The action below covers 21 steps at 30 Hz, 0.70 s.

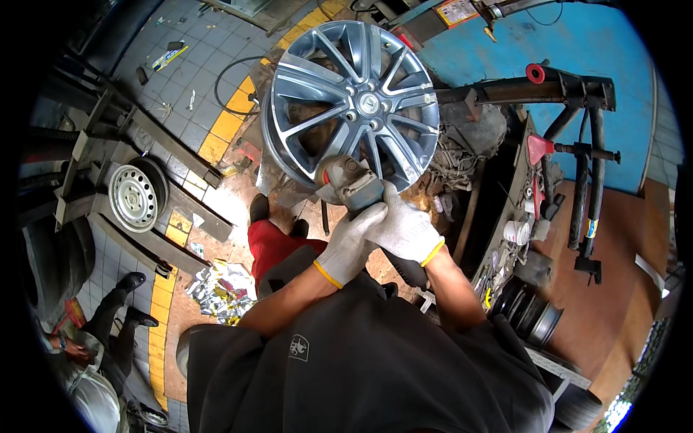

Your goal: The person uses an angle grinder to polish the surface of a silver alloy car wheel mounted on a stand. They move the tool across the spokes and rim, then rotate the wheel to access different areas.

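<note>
Both my hands wear white knit gloves with yellow cuffs and hold an angle grinder [357, 189] in front of my body. My left hand [351, 242] wraps its body from the left and below. My right hand [406, 225] closes round it from the right, against the left hand. The grinder's head lies over the near edge of a grey multi-spoke alloy wheel rim [345, 113]; whether it touches the metal I cannot tell. The rim stands tilted, its spoked face toward me, with bright bare patches on spokes and lip.
A silver steel wheel [133, 198] rests on the metal rack at left. Crumpled foil-like wrappers [222, 292] lie on the floor. Right stand a black metal arm frame [588, 159], a cluttered tool bench and a dark rim [530, 317]. Another person [94, 353] sits at lower left.
</note>
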Tool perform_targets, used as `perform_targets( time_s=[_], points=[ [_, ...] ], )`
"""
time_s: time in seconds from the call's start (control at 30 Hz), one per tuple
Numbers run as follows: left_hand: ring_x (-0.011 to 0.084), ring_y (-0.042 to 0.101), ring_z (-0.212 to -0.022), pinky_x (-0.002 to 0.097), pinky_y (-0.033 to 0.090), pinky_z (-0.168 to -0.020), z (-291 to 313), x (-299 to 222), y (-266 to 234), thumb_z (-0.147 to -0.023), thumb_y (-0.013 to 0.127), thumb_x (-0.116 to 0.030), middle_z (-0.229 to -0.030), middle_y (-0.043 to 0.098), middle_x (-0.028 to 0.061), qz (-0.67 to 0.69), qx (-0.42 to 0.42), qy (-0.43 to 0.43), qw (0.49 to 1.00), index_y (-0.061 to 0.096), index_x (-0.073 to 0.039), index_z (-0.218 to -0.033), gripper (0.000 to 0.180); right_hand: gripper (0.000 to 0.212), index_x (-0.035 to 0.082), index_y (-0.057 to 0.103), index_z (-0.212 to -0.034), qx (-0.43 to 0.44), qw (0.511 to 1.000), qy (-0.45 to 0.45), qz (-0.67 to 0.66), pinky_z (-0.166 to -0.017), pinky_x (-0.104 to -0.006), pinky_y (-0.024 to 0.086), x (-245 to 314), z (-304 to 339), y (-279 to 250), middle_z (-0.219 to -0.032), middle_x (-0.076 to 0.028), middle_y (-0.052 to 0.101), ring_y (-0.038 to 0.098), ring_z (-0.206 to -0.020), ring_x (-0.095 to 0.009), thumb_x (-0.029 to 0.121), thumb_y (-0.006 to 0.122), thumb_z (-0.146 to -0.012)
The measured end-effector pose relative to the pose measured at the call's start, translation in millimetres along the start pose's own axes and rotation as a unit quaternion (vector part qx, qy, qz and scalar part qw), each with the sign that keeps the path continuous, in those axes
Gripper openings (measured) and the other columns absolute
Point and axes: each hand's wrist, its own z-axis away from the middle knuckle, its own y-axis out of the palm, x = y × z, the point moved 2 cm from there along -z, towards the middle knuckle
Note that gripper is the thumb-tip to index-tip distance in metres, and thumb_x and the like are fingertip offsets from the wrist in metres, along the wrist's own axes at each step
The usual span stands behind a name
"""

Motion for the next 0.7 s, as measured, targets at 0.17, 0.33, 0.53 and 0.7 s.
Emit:
perform_targets(
  time_s=[0.17, 0.33, 0.53, 0.7],
  points=[
    [0.0157, 0.061, -0.107, 0.0295, 0.049, -0.095, -17, -1, 7, -0.098, 0.060, -0.018, -0.117, 0.063, 0.0067, 0.003, 0.009, -0.015, 1.000, 0.056, 0.000, -0.129, 0.036, 0.074, -0.001, 0.040, -0.135, -0.030, 0.999, 0.035, 0.014, -0.086, -0.0503, 0.053, -7, -3, -8, -0.099, -0.030, 0.068, 0.067, -0.098, -0.047, 0.032, 0.072, -0.077],
    [0.0172, 0.062, -0.108, 0.0316, 0.049, -0.097, -22, 3, -5, -0.099, 0.060, -0.016, -0.117, 0.063, 0.0076, 0.014, -0.006, -0.006, 1.000, 0.054, 0.002, -0.131, 0.037, 0.075, -0.002, 0.041, -0.133, -0.035, 0.999, 0.006, 0.010, -0.085, -0.0507, 0.053, -11, -6, -1, -0.100, -0.031, 0.067, 0.066, -0.099, -0.047, 0.034, 0.074, -0.076],
    [0.0176, 0.065, -0.106, 0.0308, 0.053, -0.091, -24, 2, -11, -0.096, 0.066, -0.014, -0.118, 0.064, 0.0095, 0.055, 0.019, -0.015, 0.998, 0.054, 0.002, -0.131, 0.040, 0.075, -0.002, 0.041, -0.132, -0.014, 1.000, 0.020, -0.004, -0.086, -0.0511, 0.053, -7, -8, -2, -0.101, -0.032, 0.067, 0.066, -0.100, -0.048, 0.036, 0.074, -0.076],
    [0.0175, 0.064, -0.106, 0.0303, 0.052, -0.091, -24, 1, -7, -0.096, 0.064, -0.014, -0.117, 0.064, 0.0091, 0.037, 0.011, 0.000, 0.999, 0.054, 0.002, -0.130, 0.039, 0.076, -0.003, 0.040, -0.134, -0.013, 1.000, 0.017, -0.002, -0.086, -0.0504, 0.053, -7, -8, -5, -0.101, -0.033, 0.067, 0.066, -0.101, -0.047, 0.035, 0.073, -0.077]
  ],
)
